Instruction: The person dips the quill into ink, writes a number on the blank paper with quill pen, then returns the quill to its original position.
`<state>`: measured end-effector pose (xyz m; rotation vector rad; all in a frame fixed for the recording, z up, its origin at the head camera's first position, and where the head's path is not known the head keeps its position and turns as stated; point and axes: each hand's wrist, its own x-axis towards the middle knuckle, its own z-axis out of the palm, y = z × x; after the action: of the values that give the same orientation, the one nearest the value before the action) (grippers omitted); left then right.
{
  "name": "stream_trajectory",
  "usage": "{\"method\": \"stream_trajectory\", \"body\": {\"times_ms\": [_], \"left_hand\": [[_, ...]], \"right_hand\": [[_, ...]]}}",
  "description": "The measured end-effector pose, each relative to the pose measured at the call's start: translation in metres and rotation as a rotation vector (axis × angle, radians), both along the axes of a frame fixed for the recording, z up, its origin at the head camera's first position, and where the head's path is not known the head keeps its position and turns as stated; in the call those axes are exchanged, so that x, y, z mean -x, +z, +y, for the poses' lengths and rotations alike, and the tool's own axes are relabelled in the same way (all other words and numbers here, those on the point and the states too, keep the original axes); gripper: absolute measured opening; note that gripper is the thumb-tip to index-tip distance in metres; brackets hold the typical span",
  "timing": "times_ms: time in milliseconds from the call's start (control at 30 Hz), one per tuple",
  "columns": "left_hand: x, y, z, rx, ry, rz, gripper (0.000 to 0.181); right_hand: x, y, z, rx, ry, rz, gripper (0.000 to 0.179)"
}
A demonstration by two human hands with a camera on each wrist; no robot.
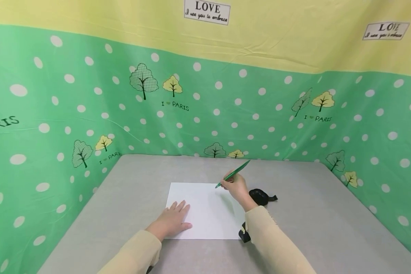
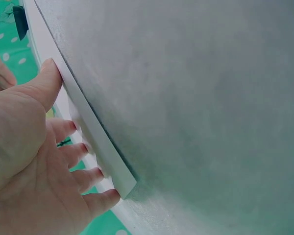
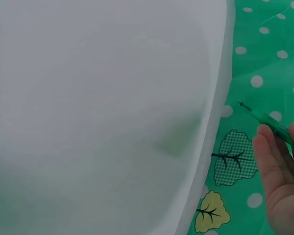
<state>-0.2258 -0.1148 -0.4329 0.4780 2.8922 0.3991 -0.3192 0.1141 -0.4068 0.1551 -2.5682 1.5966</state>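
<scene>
A white sheet of paper [image 1: 205, 213] lies on the grey table, long side across. My left hand [image 1: 174, 220] rests on its left part, fingers spread and thumb pointing right. In the left wrist view, the fingertips of the left hand [image 2: 44, 142] lie on the paper [image 2: 100, 142], which shows nearly edge-on. Near the far right part of the sheet, my right hand [image 1: 237, 186] pinches a green pen [image 1: 233, 174] with its tip slanting down to the left. The right wrist view shows the bare pen tip sticking out past the fingers of the right hand [image 3: 281, 181].
Right of the sheet, partly behind the right wrist, sits a round black object [image 1: 259, 196] with a short tail. A smaller black object [image 1: 244, 234] lies at the paper's near right corner, partly under the sleeve. A green and yellow patterned cloth [image 1: 205, 95] encloses the grey table [image 1: 315, 205].
</scene>
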Motion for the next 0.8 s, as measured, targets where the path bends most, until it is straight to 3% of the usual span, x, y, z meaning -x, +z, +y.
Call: {"method": "stream_trajectory", "body": {"times_ms": [800], "left_hand": [[-0.002,0.003,0.001,0.004,0.007,0.002,0.065]], "right_hand": [[0.004,-0.011,-0.005,-0.018,-0.014,-0.028,0.007]]}}
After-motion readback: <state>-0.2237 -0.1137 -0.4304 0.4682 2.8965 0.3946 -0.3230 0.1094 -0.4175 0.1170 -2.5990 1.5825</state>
